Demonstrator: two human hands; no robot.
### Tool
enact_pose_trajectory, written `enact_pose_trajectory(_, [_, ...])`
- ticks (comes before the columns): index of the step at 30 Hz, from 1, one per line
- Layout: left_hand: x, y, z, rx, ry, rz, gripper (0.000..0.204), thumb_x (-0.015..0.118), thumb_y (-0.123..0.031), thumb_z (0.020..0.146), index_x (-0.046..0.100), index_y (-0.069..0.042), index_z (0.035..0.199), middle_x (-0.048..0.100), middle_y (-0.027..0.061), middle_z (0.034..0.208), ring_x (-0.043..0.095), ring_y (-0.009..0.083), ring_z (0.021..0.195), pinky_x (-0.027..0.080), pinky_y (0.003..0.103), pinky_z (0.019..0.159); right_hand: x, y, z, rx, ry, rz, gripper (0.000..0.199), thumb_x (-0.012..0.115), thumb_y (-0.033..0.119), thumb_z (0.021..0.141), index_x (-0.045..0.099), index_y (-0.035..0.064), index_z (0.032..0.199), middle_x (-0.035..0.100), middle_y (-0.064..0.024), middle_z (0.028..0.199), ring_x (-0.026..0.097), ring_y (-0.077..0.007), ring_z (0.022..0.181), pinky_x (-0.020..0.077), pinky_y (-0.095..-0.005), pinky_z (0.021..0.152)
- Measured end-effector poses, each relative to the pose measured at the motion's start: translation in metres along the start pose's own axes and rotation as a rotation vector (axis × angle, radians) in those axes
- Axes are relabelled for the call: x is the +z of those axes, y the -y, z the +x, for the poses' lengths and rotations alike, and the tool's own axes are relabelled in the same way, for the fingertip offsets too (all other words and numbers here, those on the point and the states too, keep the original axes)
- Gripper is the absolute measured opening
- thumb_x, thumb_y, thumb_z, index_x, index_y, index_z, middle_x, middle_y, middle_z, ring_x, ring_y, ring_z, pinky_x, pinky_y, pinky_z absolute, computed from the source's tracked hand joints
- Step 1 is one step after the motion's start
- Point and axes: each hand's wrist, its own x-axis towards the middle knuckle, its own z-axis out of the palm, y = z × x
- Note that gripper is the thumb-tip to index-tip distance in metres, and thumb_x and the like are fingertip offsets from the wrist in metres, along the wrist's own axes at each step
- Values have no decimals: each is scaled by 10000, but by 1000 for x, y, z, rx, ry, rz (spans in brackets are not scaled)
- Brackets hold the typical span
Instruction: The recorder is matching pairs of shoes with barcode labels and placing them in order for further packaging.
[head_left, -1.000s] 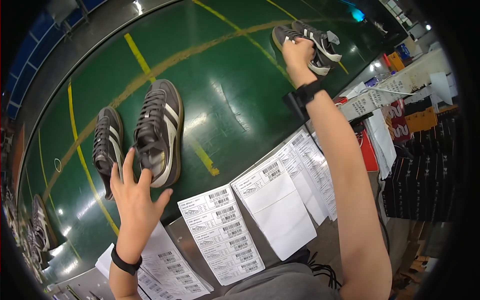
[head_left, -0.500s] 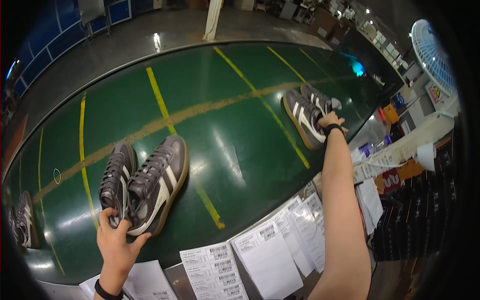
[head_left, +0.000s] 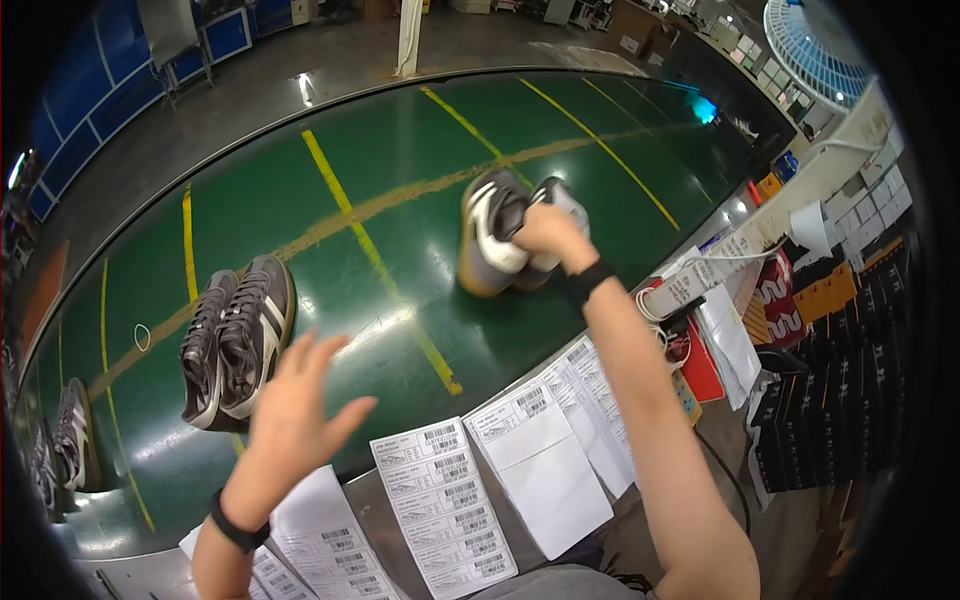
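Currently our right hand (head_left: 545,232) grips a pair of grey sneakers (head_left: 500,235) on the green belt (head_left: 330,150). Our left hand (head_left: 295,410), fingers spread and empty, hovers just beside a second grey pair (head_left: 235,335).

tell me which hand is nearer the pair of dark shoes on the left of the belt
Left. The left hand hovers open just right of the dark shoes; the right hand holds another pair far off.

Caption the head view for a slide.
Right hand grips a pair of sneakers on the green conveyor; left hand open.
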Motion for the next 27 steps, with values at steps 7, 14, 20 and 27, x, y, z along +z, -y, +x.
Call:
enact_pose_trajectory(7, [102, -5, 51, 140, 83, 34, 756, 849, -412, 646, 558, -99, 1270, 376, 397, 1403, 620, 482, 1039, 536, 460, 855, 15, 103, -150, -184, -100, 19, 310, 727, 242, 768, 646, -13, 924, 690, -205, 854, 694, -322, 862, 560, -401, 756])
enact_pose_trajectory(14, [106, -20, 59, 226, 93, 79, 553, 856, -469, 574, 714, -38, 890, 583, 375, 1113, 670, 420, 668, 564, 420, 644, 10, 78, -133, -529, -420, 344, 235, 675, 161, 844, 593, 13, 1007, 626, -151, 1046, 607, -342, 992, 531, -415, 809])
enact_pose_trajectory(20, [8, -98, 1, 227, 375, -129, 525, 836, -479, 572, 664, -30, 781, 585, 262, 759, 606, 349, 498, 503, 405, 475, -19, 82, -164, -757, -172, 623, 86, 655, 48, 799, 624, -8, 856, 656, -135, 707, 669, -296, 709, 538, -378, 672])
enact_pose_trajectory(27, [-10, -124, -21, 200, 405, -8, 564, 840, -566, 509, 567, -77, 576, 655, 346, 935, 491, 173, 379, 369, 259, 354, -14, 84, -161, -381, 392, 1066, 122, 668, 62, 813, 683, -42, 751, 547, -94, 498, 473, -117, 437, 362, -289, 442])
